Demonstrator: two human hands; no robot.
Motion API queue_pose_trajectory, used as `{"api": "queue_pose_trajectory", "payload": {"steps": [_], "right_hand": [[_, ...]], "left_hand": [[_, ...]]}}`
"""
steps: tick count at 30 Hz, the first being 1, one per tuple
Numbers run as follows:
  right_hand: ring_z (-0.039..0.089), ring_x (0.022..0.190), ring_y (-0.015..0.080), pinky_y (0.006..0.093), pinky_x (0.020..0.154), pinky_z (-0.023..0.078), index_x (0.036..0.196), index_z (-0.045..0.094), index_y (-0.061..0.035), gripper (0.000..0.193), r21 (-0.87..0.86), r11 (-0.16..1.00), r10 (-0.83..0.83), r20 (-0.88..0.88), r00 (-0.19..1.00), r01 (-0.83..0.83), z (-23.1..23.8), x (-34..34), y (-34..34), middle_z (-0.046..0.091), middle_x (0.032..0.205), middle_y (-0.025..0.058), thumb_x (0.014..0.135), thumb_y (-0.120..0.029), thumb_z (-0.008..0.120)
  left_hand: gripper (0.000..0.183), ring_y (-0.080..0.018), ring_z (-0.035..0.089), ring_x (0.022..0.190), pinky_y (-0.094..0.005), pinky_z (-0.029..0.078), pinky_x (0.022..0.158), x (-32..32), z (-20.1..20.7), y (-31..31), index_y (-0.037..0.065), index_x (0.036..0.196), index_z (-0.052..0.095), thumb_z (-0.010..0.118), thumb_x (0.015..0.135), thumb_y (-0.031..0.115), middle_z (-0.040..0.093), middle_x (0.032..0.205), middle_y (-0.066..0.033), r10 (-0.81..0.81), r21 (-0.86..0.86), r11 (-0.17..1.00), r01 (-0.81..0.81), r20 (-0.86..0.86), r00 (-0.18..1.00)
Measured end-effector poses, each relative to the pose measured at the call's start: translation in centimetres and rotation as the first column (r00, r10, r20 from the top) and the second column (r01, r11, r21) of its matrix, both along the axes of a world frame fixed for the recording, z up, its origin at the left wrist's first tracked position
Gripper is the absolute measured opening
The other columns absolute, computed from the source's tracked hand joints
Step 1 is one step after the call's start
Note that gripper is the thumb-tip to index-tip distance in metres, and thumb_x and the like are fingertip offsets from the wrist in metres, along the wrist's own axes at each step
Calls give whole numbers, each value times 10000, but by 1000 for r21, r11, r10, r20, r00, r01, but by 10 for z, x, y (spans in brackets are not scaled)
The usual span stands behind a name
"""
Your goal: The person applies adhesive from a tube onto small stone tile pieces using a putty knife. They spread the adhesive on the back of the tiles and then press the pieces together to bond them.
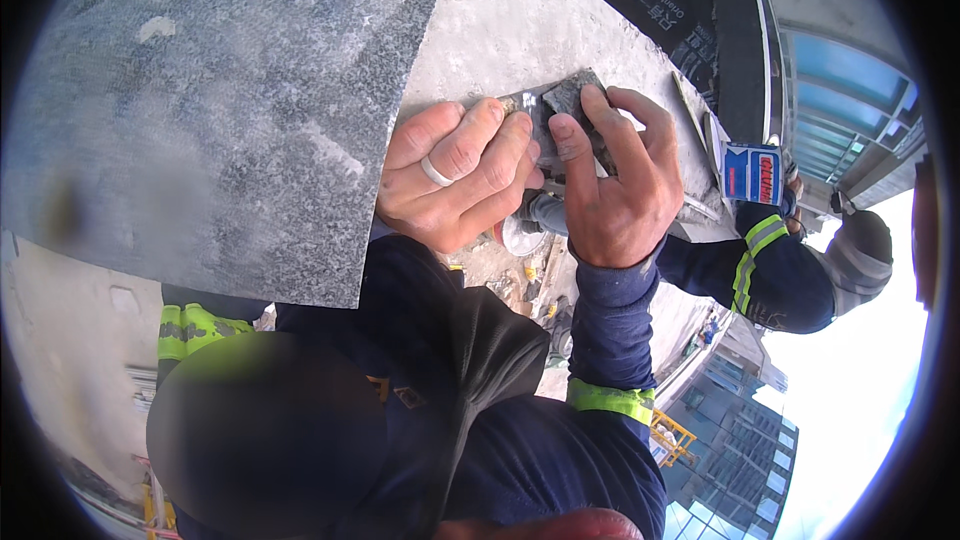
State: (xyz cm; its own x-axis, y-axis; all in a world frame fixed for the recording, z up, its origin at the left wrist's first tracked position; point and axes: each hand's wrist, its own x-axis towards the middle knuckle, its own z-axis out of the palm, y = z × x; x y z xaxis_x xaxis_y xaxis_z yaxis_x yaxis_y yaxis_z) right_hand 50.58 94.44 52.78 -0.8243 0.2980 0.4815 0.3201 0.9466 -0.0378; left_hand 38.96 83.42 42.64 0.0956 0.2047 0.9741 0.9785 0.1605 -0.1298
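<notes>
Dk-grey stone chunk is pinched by R hand, grip part-closed, nr pale concrete surface. L hand is curled just beside it, by speckled granite slab; whether anything's gripped can't be told.

A small, dark grey, rough-edged stone piece is pinched at a tilt between the thumb and fingers of the right hand, one flat face partly exposed. It is held just beside the left hand's fingertips, its underside hidden.
</notes>
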Motion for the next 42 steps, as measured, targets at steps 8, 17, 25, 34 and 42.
{"api": "queue_pose_trajectory", "payload": {"steps": [8,17,25,34,42], "right_hand": [[561,637,133,254,575,448,1066,630,52,514,-598,789,-279,-140,950,144,22,39,0,643,887,115,986,-434,482],[583,595,197,280,501,446,1200,488,53,401,-943,-42,-428,-282,859,-330,28,87,-5,633,978,180,1034,-298,385],[609,662,153,269,567,481,1188,506,46,265,-958,225,-340,-250,907,-180,36,114,-22,623,878,115,970,-104,511],[559,617,114,237,578,455,1056,586,39,171,-789,614,-331,-277,902,-17,80,184,-8,627,742,77,951,-88,540],[597,625,195,306,617,473,1009,605,11,155,-283,890,-452,-448,771,357,152,251,155,632,744,111,859,-26,602]], "left_hand": [[202,-148,627,939,-282,466,780,9,5,-3,164,857,700,716,814,361,699,951,33,-28,-90,995,43,155,988],[243,-234,598,822,-350,480,691,21,40,-13,58,911,670,683,674,7,627,923,-47,-246,-215,903,372,451,858],[195,-218,672,852,-316,530,743,51,59,-14,8,1000,436,592,943,110,657,974,-197,-495,488,500,716,839,-227],[228,-174,635,595,-277,500,564,63,85,19,-20,922,533,575,964,200,678,757,-122,-231,-3,754,657,935,269],[268,-109,581,555,-249,446,516,80,77,64,-10,911,533,566,972,249,652,689,-80,-201,29,835,549,946,255]]}}
